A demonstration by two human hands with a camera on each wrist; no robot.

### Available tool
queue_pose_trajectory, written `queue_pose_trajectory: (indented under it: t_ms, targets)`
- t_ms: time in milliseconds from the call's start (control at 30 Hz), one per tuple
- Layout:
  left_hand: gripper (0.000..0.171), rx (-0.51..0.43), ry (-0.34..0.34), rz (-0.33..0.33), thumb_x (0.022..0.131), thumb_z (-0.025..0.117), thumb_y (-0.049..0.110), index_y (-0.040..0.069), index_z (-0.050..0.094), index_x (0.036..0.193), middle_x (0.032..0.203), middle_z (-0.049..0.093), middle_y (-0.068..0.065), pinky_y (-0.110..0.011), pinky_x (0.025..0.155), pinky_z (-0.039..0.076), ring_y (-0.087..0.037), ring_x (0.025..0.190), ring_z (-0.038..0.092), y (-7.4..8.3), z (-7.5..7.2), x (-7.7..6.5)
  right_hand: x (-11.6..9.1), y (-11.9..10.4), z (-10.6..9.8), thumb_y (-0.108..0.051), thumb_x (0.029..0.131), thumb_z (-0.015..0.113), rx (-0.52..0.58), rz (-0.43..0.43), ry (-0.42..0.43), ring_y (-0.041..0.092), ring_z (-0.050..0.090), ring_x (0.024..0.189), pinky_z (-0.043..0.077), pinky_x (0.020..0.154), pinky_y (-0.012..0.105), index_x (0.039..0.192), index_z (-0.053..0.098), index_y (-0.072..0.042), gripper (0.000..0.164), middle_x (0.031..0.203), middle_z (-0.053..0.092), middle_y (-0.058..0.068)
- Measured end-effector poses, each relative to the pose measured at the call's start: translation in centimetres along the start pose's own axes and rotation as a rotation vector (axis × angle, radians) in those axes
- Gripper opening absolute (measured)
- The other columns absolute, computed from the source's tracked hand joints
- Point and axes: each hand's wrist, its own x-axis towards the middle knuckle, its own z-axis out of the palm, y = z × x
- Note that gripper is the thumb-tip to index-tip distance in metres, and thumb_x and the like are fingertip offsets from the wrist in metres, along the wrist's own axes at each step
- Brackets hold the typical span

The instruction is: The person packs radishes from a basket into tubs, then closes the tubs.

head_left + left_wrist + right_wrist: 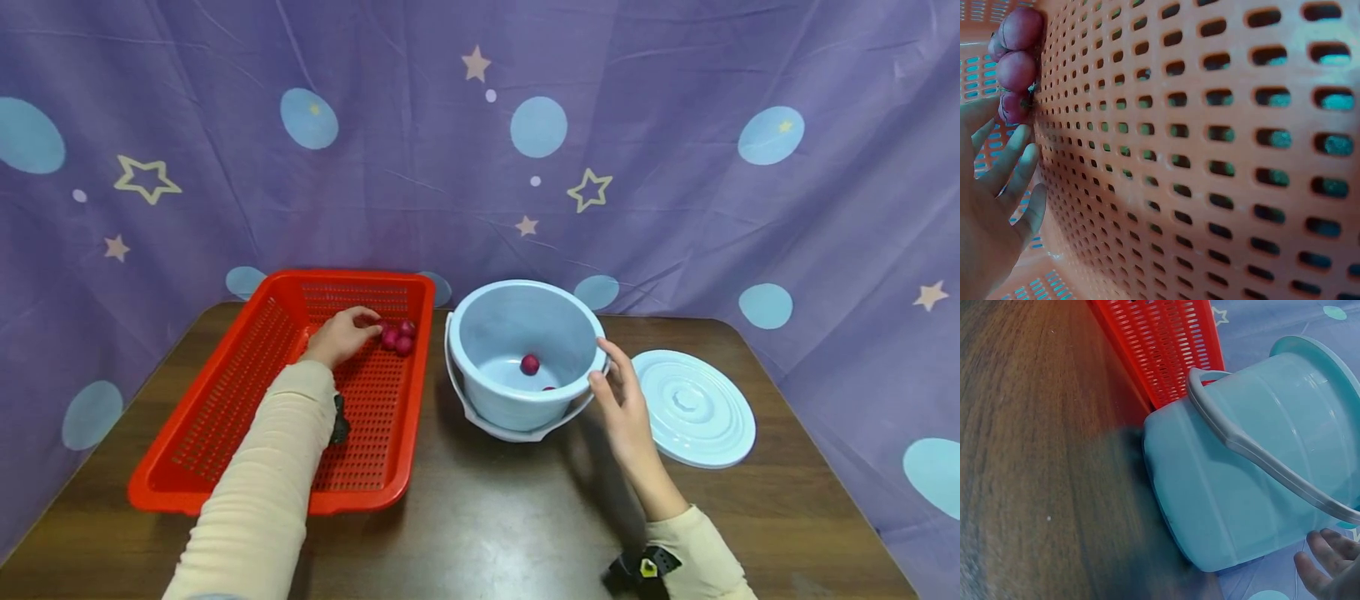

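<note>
Inside the red basket, my left hand reaches to several small red radishes clustered by its far right wall. The left wrist view has my fingertips right at the lowest radish, fingers extended and not closed round it. My right hand is at the right side of a light blue bucket, its thumb and fingers spread against the rim. A radish lies on the bucket's floor, and another shows partly behind the near rim. The bucket's handle hangs down along its side.
A round light blue lid lies flat on the brown wooden table, right of the bucket. Behind the table hangs a purple curtain with stars and dots. The basket stands close beside the bucket, on its left.
</note>
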Motion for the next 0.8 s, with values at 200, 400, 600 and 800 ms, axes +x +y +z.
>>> queue_pose_trajectory:
  t_ms: [200, 400, 600, 800]
  targets:
    - [0.038, 0.009, 0.002, 0.021, 0.099, 0.057, 0.03, 0.012, 0.057, 0.133, 0.12, 0.063, -0.016, -0.057, 0.094, 0.039, -0.036, 0.112, 0.058, 0.34, 0.0, 0.05, -0.02, -0.06, -0.05, -0.015, 0.103, 0.05, 0.004, 0.001, -0.002, 0.027, 0.049, 0.127, 0.036, 0.1, 0.025, 0.149, 0.041, -0.015, 0.046, 0.144, 0.049, 0.019]
    - [0.036, 0.027, 0.011, 0.047, 0.098, 0.061, 0.024, 0.01, 0.057, 0.131, 0.117, 0.063, -0.016, -0.056, 0.091, 0.039, -0.035, 0.109, 0.059, 0.43, -0.07, 0.14, 0.07, -0.09, 0.01, -0.015, 0.103, 0.05, 0.014, -0.004, -0.001, 0.027, 0.049, 0.127, 0.036, 0.1, 0.025, 0.149, 0.041, -0.016, 0.047, 0.143, 0.05, 0.02]
    - [0.037, 0.045, 0.014, 0.049, 0.097, 0.062, 0.023, 0.01, 0.056, 0.131, 0.121, 0.062, -0.018, -0.057, 0.094, 0.038, -0.036, 0.113, 0.057, 0.17, 0.22, 0.41, 0.1, 0.12, 0.04, -0.013, 0.102, 0.051, 0.024, -0.006, 0.003, 0.026, 0.049, 0.125, 0.037, 0.1, 0.026, 0.148, 0.042, -0.015, 0.047, 0.141, 0.051, 0.02]
    - [0.035, 0.042, 0.036, 0.035, 0.096, 0.063, 0.025, 0.011, 0.056, 0.127, 0.118, 0.061, -0.015, -0.057, 0.093, 0.037, -0.035, 0.112, 0.057, -0.23, 0.61, 0.5, 0.12, 0.27, 0.06, -0.012, 0.102, 0.052, 0.023, -0.008, 0.008, 0.023, 0.05, 0.123, 0.038, 0.099, 0.026, 0.148, 0.043, -0.015, 0.047, 0.139, 0.053, 0.02]
